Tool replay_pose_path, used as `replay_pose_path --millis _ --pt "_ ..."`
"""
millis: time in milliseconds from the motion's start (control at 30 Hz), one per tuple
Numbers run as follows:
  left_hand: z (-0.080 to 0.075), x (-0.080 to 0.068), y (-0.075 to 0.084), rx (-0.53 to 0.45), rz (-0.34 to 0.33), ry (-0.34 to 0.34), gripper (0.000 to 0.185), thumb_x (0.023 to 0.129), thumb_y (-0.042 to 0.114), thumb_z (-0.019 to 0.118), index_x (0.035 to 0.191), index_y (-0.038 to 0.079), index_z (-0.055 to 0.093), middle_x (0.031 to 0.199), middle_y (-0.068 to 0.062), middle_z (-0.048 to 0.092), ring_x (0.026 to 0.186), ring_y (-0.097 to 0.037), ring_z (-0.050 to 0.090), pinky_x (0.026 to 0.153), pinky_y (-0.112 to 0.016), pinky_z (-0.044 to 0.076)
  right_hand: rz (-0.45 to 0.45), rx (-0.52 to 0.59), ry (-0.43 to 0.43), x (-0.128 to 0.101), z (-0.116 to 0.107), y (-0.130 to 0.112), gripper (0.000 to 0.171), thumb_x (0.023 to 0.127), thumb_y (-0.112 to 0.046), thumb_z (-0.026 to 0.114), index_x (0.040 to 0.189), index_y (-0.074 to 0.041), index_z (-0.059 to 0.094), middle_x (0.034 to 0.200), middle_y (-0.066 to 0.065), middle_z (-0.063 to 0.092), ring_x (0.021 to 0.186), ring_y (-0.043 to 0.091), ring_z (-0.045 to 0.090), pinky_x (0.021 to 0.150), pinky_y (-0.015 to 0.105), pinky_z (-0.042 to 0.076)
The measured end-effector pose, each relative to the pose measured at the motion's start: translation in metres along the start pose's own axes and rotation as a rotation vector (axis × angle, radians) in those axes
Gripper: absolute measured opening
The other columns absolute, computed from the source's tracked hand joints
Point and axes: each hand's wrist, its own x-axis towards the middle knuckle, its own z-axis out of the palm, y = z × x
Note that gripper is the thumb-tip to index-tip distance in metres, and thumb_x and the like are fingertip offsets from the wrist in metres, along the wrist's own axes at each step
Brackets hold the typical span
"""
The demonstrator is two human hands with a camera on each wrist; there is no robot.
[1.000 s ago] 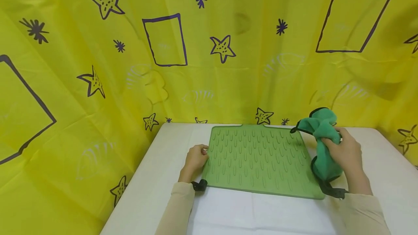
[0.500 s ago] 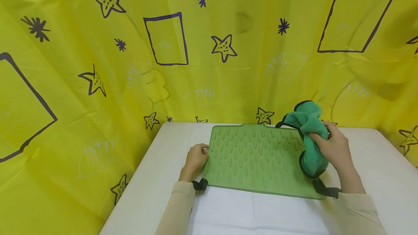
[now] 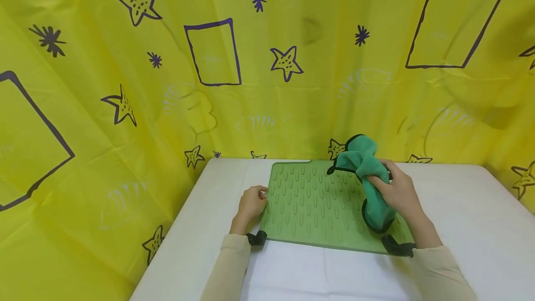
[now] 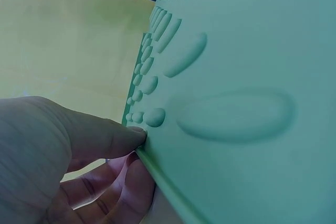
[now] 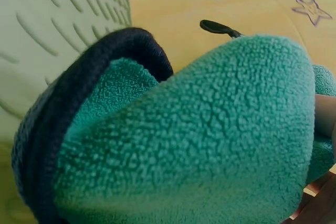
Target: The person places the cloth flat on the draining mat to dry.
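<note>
A light green mat with raised oblong ridges lies on the table in the head view. My left hand pinches its left edge, thumb on top and the other fingers curled under, as the left wrist view shows at the mat's rim. Over the right part of the mat, my right hand grips a bunched green cloth with black edging and a small black hanging loop. In the right wrist view the fuzzy cloth fills most of the picture and hides much of the hand.
The table is covered by a white cloth. Behind and to the left hangs a yellow curtain printed with stars and frames. Black wrist mounts sit at both cuffs, close over the mat's near edge.
My right hand has carried the green cloth leftward, from beyond the mat's right edge to over its right part. The left hand and the mat have stayed in place.
</note>
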Motion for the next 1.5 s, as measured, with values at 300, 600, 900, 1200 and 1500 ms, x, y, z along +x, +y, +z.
replay_pose_path --millis 300,600,900,1200,1500 --pt "-0.001 0.001 0.001 -0.004 -0.015 -0.006 0.037 0.087 0.000 0.066 0.123 0.003 0.072 0.085 -0.003 0.066 0.072 -0.015 0.056 0.064 -0.026 0.044 -0.023 0.038 -0.044 -0.001 0.023 -0.007 0.051 0.103 -0.027 0.063 0.146 -0.004 0.048 0.142 0.031 0.054 0.117 0.050 0.055 0.088 0.063 0.047" --pt "-0.001 -0.001 0.002 0.013 -0.009 -0.005 0.036 0.087 -0.001 0.066 0.123 0.003 0.072 0.086 -0.004 0.067 0.070 -0.015 0.056 0.062 -0.026 0.044 -0.053 0.064 -0.049 0.000 0.039 -0.007 0.050 0.101 -0.019 0.065 0.145 -0.001 0.050 0.139 0.031 0.056 0.119 0.049 0.056 0.094 0.064 0.045" --pt "0.000 -0.001 0.005 0.013 -0.029 -0.001 0.036 0.088 -0.001 0.067 0.123 0.003 0.072 0.085 -0.004 0.066 0.069 -0.016 0.055 0.061 -0.027 0.042 -0.065 0.035 -0.086 -0.001 0.053 -0.004 0.051 0.099 -0.015 0.067 0.145 0.001 0.051 0.138 0.033 0.058 0.120 0.052 0.058 0.095 0.064 0.047" --pt "0.000 -0.001 0.005 0.007 -0.038 -0.001 0.035 0.088 -0.001 0.066 0.123 0.004 0.072 0.085 -0.003 0.065 0.070 -0.015 0.054 0.061 -0.027 0.042 -0.061 -0.016 -0.193 -0.003 0.063 0.003 0.052 0.100 -0.024 0.067 0.144 -0.001 0.051 0.139 0.031 0.058 0.125 0.053 0.055 0.101 0.066 0.044" --pt "0.001 -0.001 0.003 0.010 -0.035 -0.007 0.036 0.088 0.000 0.067 0.124 0.004 0.072 0.086 -0.002 0.065 0.071 -0.015 0.055 0.063 -0.027 0.043 -0.052 -0.027 -0.339 -0.009 0.070 0.004 0.060 0.100 -0.032 0.067 0.147 0.000 0.049 0.145 0.030 0.054 0.134 0.055 0.048 0.105 0.069 0.041"
